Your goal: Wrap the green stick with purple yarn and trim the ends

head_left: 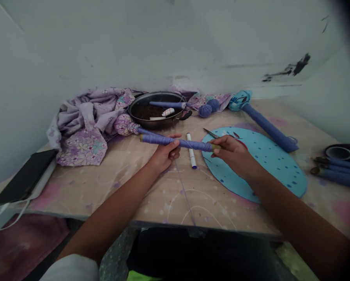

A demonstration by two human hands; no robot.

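A stick wound with purple yarn (pixel 198 145) lies level across both hands above the table. My left hand (pixel 166 154) grips it near the middle, thumb on top. My right hand (pixel 232 152) pinches its bare right end. From the left hand a strand of yarn (pixel 182 187) runs down over the table's front edge. Below the stick, a white marker (pixel 191 152) with a blue end lies on the table. Under the right hand is a blue spotted oval sheet (pixel 274 164), with scissors (pixel 211 133) partly hidden by that hand.
A black pan (pixel 136 121) at the back holds dark soil and a purple-wrapped stick. Bunched floral cloth (pixel 87 117) lies at left, beside a black tablet-like object (pixel 25 175). Purple yarn balls (pixel 205 111), a cloth-headed purple roll (pixel 268 127) and wrapped sticks (pixel 338 171) lie to the right.
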